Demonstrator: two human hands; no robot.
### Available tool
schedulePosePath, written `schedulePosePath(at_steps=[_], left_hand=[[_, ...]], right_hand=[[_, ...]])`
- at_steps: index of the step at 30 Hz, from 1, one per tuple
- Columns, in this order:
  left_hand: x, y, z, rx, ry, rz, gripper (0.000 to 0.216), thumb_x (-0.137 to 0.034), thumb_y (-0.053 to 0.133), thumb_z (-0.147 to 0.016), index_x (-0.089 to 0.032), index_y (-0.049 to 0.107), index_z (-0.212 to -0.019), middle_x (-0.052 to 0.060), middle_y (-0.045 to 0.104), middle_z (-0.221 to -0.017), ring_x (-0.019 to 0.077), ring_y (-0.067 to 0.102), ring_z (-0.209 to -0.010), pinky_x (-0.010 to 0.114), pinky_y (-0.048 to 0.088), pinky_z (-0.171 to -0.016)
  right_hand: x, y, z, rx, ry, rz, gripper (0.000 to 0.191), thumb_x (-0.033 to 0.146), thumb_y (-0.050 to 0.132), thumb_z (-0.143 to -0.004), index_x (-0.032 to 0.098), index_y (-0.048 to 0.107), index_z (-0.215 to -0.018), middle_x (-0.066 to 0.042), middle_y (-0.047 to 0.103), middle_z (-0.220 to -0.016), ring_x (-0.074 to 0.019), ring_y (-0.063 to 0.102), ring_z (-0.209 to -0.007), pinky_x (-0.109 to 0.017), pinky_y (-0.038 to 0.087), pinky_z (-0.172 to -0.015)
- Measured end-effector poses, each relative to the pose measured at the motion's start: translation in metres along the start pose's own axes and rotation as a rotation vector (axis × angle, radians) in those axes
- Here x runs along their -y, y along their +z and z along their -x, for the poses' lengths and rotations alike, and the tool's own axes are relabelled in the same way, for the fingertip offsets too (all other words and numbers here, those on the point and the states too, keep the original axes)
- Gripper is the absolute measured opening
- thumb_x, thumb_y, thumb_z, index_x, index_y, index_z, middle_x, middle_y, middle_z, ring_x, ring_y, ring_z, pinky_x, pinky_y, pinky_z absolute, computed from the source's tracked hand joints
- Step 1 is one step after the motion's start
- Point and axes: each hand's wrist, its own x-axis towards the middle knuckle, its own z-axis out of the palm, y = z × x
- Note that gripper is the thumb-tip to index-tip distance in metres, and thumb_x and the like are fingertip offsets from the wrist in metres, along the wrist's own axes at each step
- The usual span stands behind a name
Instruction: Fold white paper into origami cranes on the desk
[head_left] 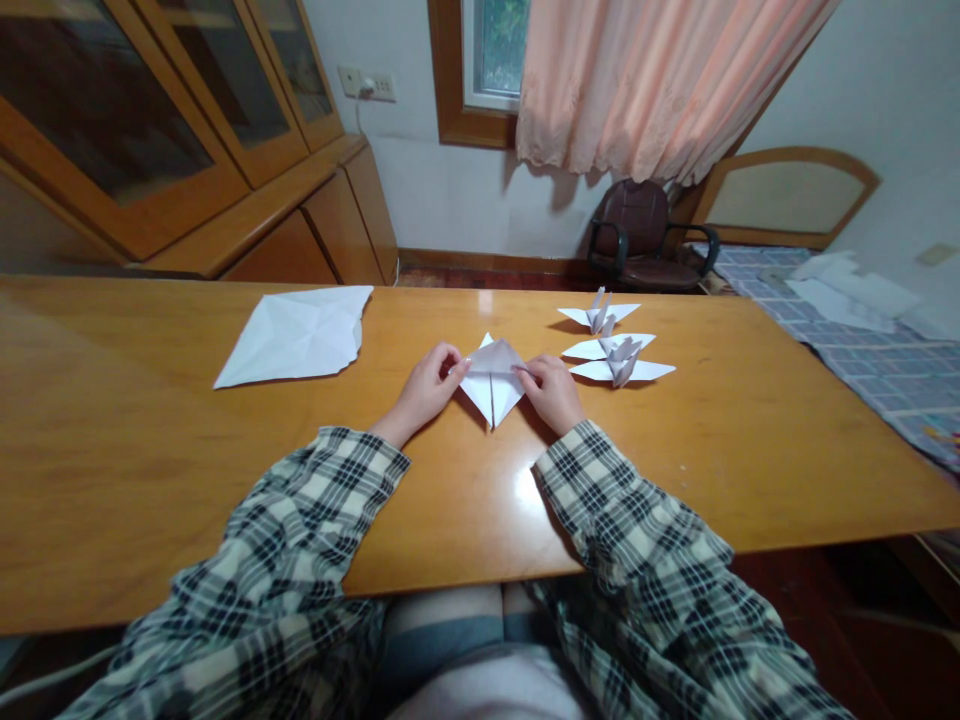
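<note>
Between my hands is a piece of white folded paper (493,385), diamond-shaped, with a slit down the middle of its lower half and a flap across its upper part. My left hand (433,382) pinches its left corner between thumb and fingers. At the right corner, my right hand (551,388) is closed on the same paper. Just right of that hand stand white paper cranes with spread wings: a far one (598,316), and nearer ones close together, such as the nearest crane (622,370).
A creased white paper sheet (300,335) with one ragged edge lies on the wooden table (270,480) at the left. Beyond the table are a glass-door cabinet (225,130), a brown armchair (637,235) and a bed (862,350) with papers on it.
</note>
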Motion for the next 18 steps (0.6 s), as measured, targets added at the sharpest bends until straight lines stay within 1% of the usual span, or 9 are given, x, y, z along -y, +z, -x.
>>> schedulePosePath(at_steps=[3,5,11,14,16,18], left_hand=[[-0.0024,-0.0016,0.0003,-0.004,0.051,-0.104,0.017,-0.035,0.059,-0.087,-0.021,0.05,-0.085,0.001,0.057,-0.086,0.017,0.052,-0.079,0.03,0.043,-0.074],[-0.0035,-0.0026,0.0002,-0.012,0.072,-0.153,0.016,-0.033,0.061,-0.086,-0.021,0.05,-0.083,0.002,0.056,-0.086,0.0178,0.053,-0.08,0.031,0.043,-0.073],[-0.0069,-0.0047,0.0001,-0.03,0.043,-0.248,0.014,-0.028,0.061,-0.084,-0.021,0.049,-0.08,0.002,0.054,-0.084,0.0187,0.052,-0.079,0.031,0.042,-0.07],[-0.0058,-0.0057,0.0001,-0.017,0.035,-0.301,0.017,-0.031,0.062,-0.084,-0.022,0.049,-0.077,0.002,0.055,-0.081,0.0187,0.051,-0.075,0.031,0.04,-0.066],[-0.0039,-0.0063,0.0001,-0.013,0.024,-0.323,0.019,-0.034,0.064,-0.084,-0.022,0.051,-0.077,0.002,0.056,-0.081,0.0187,0.051,-0.073,0.031,0.039,-0.064],[-0.002,-0.0069,0.0,-0.015,0.008,-0.329,0.014,-0.032,0.064,-0.084,-0.021,0.055,-0.08,0.003,0.059,-0.083,0.0193,0.053,-0.073,0.031,0.04,-0.064]], right_hand=[[0.0007,-0.0003,0.0001,-0.01,0.009,0.005,0.028,0.031,0.052,-0.096,0.019,0.077,-0.09,-0.008,0.066,-0.085,-0.0221,0.058,-0.086,-0.034,0.043,-0.082],[0.002,-0.001,0.0004,-0.009,0.014,0.009,0.027,0.03,0.053,-0.096,0.019,0.077,-0.09,-0.008,0.066,-0.085,-0.022,0.059,-0.086,-0.034,0.043,-0.081],[0.0051,-0.0018,0.0019,0.014,0.018,-0.007,0.025,0.028,0.054,-0.095,0.019,0.078,-0.098,-0.008,0.066,-0.087,-0.0212,0.06,-0.086,-0.032,0.044,-0.079],[0.0058,-0.0015,0.0023,0.037,0.008,-0.002,0.024,0.027,0.054,-0.095,0.021,0.078,-0.098,-0.008,0.07,-0.089,-0.0211,0.062,-0.088,-0.033,0.044,-0.082],[0.0064,-0.0013,0.0025,0.045,0.008,-0.001,0.022,0.026,0.056,-0.094,0.021,0.077,-0.099,-0.007,0.072,-0.09,-0.0213,0.062,-0.088,-0.033,0.044,-0.083],[0.0071,-0.0012,0.0027,0.048,0.01,0.001,0.021,0.022,0.058,-0.091,0.02,0.076,-0.101,-0.007,0.072,-0.091,-0.0214,0.062,-0.088,-0.033,0.045,-0.083]])
